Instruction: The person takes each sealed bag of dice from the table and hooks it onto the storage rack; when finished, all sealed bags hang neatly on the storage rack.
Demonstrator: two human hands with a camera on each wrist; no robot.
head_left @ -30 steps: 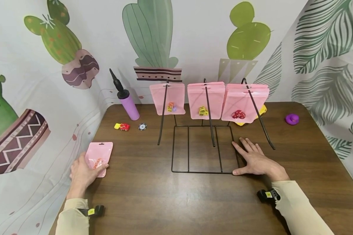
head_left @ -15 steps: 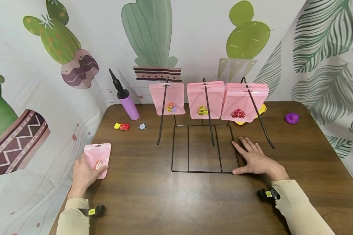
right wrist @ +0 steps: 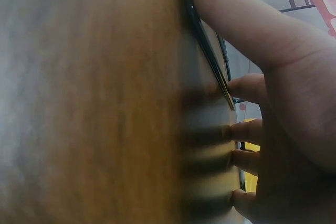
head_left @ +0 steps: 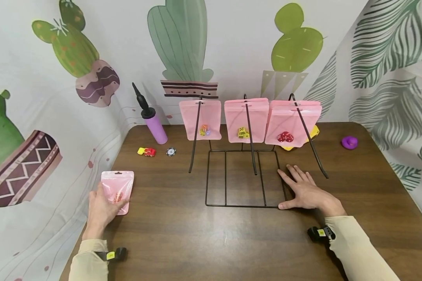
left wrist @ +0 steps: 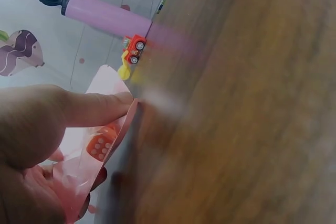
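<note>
At the table's left edge my left hand holds a pink zip bag with orange-red dice inside. The left wrist view shows the thumb on the front of the bag and fingers behind it; dotted dice show through the clear face. My right hand lies with fingers spread on the table, its thumb and forefinger at the right side of the black wire rack. From the rack's three prongs hang pink bags: one with mixed dice, others with yellow dice and red dice.
A purple hand pump leans by the back left. Near it lie a red and yellow toy car and a poker chip. A yellow object sits partly hidden behind the right bags. A purple rubber duck stands far right.
The pink bag in my left hand has turned slightly and its top edge tipped a little. My right hand and the rack stay where they were.
</note>
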